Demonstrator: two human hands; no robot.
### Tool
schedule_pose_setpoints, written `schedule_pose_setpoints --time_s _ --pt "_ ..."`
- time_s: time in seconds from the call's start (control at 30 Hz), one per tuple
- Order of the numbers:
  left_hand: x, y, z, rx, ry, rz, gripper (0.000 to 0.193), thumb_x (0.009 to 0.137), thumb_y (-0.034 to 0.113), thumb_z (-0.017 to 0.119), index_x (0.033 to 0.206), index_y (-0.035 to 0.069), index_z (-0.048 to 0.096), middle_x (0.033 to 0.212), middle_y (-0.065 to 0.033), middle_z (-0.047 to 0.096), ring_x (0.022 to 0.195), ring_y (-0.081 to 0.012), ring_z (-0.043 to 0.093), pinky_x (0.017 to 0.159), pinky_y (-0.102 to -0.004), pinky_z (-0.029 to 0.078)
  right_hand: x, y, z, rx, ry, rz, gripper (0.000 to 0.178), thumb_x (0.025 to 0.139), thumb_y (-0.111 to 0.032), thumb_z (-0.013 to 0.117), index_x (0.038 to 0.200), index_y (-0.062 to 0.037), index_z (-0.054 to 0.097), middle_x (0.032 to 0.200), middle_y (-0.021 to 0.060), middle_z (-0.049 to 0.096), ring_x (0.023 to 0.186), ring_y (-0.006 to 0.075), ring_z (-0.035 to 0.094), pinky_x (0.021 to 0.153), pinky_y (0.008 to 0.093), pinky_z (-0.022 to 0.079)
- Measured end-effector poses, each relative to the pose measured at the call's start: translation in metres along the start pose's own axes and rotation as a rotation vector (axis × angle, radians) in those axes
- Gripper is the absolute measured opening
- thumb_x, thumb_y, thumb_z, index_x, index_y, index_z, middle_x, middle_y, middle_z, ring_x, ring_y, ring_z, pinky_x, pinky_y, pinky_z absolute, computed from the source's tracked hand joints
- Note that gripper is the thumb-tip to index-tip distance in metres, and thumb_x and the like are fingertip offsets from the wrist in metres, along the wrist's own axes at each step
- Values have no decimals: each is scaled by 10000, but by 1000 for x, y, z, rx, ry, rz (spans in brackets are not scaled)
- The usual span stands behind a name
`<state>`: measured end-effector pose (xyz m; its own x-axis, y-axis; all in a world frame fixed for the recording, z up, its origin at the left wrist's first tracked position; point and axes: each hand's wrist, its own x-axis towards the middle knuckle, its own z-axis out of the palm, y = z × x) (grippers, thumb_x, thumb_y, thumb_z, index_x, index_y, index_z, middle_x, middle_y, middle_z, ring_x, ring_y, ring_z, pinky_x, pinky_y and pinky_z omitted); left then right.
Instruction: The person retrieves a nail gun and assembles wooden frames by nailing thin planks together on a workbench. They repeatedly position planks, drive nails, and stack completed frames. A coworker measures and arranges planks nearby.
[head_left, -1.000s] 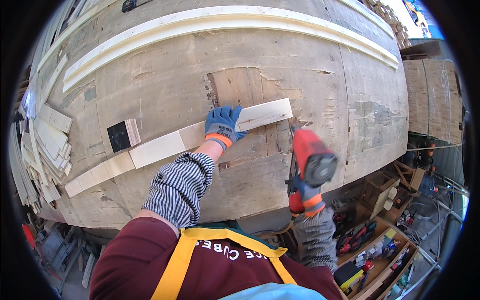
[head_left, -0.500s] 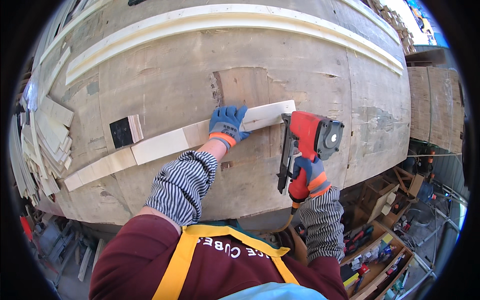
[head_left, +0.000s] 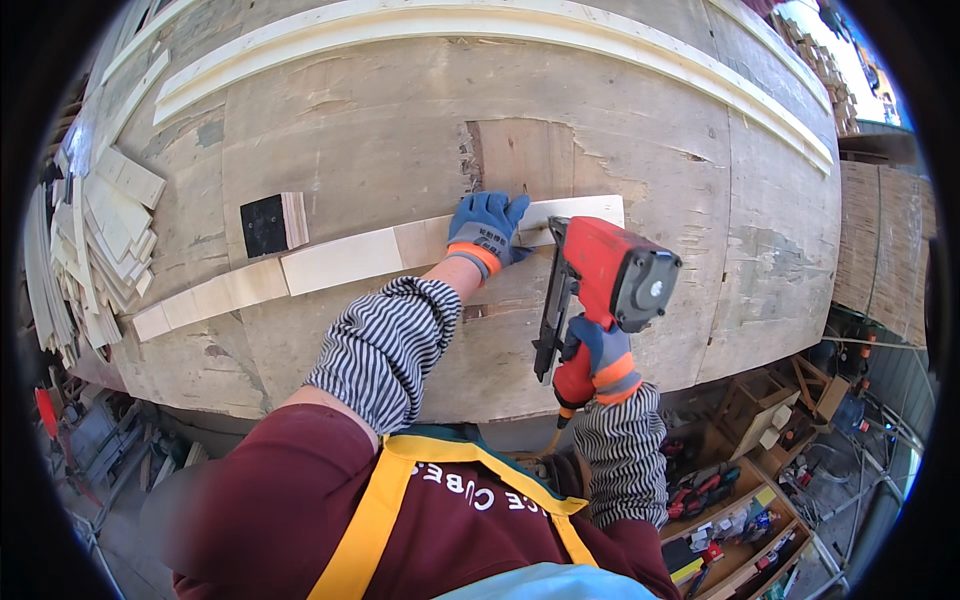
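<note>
Wooden strip (head_left: 380, 255) lies under the flat left-hand fingers (head_left: 500, 215); right hand (head_left: 595, 365) grips the red nailer (head_left: 610, 275).

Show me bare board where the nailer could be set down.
Free: the bench top right of the pale strip, and the stretch between that strip and the far moulding. Crowded: the offcut stack at the left edge.

Your blue-gloved left hand (head_left: 487, 229) covers part of the long pale wooden strip (head_left: 345, 260) under its fingers (head_left: 505, 205). The red nail gun (head_left: 605, 275) hides its own nose and most of your right hand (head_left: 598, 365). Beyond the fingers, the wooden worktop's (head_left: 400, 130) far edge is cut off.
</note>
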<state>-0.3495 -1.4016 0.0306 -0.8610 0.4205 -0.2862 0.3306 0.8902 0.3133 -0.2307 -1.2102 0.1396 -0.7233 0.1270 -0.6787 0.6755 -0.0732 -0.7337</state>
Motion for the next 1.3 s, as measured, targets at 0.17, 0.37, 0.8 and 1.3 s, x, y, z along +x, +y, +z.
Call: schedule_pose_setpoints --time_s 0.17,0.37,0.8,1.3 --pt "-1 -1 0 -7 -26 -2 796 730 595 679 1388 217 436 1166 -48 519 1149 -233 469 1029 -372 329 3 5 -5 -88 -153 48 118 838 -38 561 769 47 606 578 143 611 464 246 583 436 356 470" --pt "-1 -1 0 -28 -37 1 783 734 598 678 1377 213 450 1178 -53 520 1160 -243 468 1034 -380 329 -10 29 -9 -38 -124 110 99 840 -36 585 802 52 608 595 136 617 471 247 582 446 361 475" --pt "-83 -64 -27 118 68 -115 1087 641 679 720 1499 189 267 1405 -92 424 1307 -300 374 1141 -551 149 7 49 -13 14 -142 35 90 813 -14 593 760 51 560 585 145 587 442 263 555 402 382 464" --pt "-97 -118 -14 120 -79 -97 891 703 621 715 1417 208 379 1249 -36 487 1190 -228 454 1039 -402 324 -5 14 64 -40 -199 69 147 812 -56 617 719 55 595 575 118 593 448 233 553 421 342 463"
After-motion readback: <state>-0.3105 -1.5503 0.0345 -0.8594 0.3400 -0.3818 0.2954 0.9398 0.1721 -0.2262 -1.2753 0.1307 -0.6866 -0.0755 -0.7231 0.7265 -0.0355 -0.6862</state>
